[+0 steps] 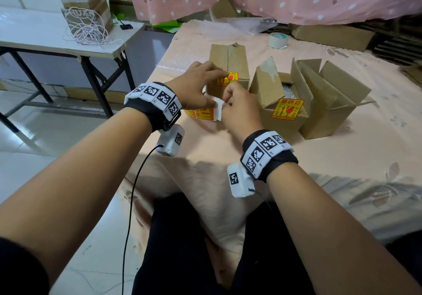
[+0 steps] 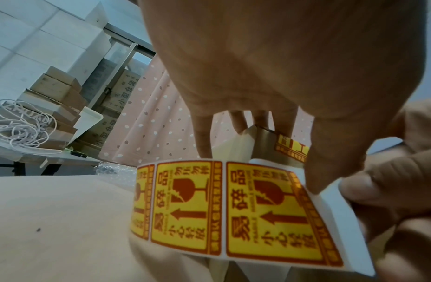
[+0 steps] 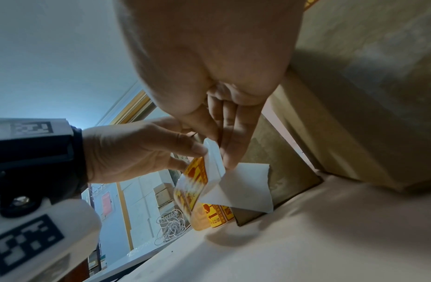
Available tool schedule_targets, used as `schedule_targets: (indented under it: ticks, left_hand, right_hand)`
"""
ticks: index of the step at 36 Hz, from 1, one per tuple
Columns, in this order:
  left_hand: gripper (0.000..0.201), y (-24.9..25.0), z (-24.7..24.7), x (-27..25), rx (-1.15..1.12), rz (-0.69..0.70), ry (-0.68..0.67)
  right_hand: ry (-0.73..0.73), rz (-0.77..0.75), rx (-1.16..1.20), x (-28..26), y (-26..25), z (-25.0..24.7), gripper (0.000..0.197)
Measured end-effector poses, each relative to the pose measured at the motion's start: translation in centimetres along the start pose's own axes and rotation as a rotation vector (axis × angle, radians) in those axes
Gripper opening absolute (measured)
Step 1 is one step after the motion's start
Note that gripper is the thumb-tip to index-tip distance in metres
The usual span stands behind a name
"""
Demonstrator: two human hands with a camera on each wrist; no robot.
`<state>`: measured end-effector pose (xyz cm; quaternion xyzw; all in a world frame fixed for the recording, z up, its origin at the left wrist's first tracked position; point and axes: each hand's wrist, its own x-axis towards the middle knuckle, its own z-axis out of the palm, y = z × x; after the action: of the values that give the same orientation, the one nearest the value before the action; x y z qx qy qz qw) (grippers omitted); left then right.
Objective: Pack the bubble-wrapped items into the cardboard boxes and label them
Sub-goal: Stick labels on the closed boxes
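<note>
A bed [image 1: 331,157] under a pale pink sheet carries the work. Both grips are closed on a strip of yellow-and-red fragile labels on white backing paper [image 2: 246,209]: the left hand [image 1: 196,87] pinches it with its thumb, and the right hand [image 1: 239,109] pinches the backing's end. Just behind stands a closed brown cardboard box [image 1: 228,59] bearing a label. Right of it are two open cardboard boxes [image 1: 324,103], the nearer labelled.

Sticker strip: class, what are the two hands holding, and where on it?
Both hold the sticker strip at its free end: left hand on the end sticker, right hand pinching the white backing.
</note>
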<state>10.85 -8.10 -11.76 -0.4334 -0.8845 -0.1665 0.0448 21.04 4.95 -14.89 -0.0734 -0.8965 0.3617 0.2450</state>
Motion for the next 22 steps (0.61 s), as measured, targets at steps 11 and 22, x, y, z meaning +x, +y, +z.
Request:
schedule_targets:
  ticks: [11, 22]
  left_hand:
    - [0.09, 0.7, 0.0, -0.2, -0.012, -0.037, -0.018]
    - [0.093, 0.8, 0.0, -0.4, 0.052, -0.019, -0.032]
  right_hand:
    - [-0.054, -0.074, -0.058, -0.2, -0.6, -0.9, 0.021]
    - [-0.115, -0.058, -0.112, -0.1, -0.9, -1.1, 0.023]
